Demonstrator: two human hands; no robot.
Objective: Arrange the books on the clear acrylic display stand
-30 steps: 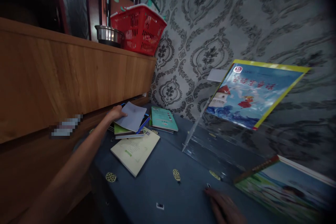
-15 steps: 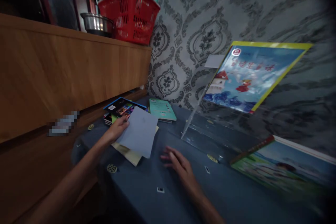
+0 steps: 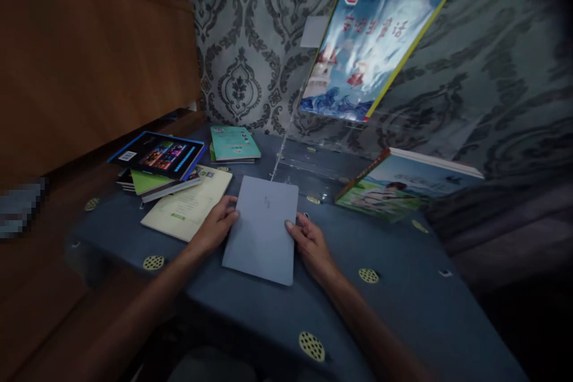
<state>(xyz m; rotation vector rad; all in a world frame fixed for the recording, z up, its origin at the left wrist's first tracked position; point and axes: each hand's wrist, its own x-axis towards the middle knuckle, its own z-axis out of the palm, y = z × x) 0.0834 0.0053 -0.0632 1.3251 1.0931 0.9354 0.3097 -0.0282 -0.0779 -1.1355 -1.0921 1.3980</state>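
Note:
A thin pale grey notebook (image 3: 262, 239) with small print near its top is between my two hands, just over the cloth. My left hand (image 3: 218, 224) grips its left edge, fingers closed on it. At the right edge my right hand (image 3: 313, 245) has its thumb on the cover and its fingers at the side. Left of the notebook lies a cream book (image 3: 188, 209), partly under a pile topped by a black book with a blue edge (image 3: 156, 156).
Teal books (image 3: 235, 144) lie at the back. A clear acrylic stand (image 3: 286, 149) bears a blue and yellow picture book (image 3: 371, 42); a hardcover (image 3: 403, 185) leans on its lower part. The dark blue cloth (image 3: 358, 322) covers the table, beside a wooden cabinet (image 3: 98, 59).
My left hand has brought the notebook off the cream book, rightward and nearer me. The right hand has taken hold of its right edge. The view has tilted down and turned right.

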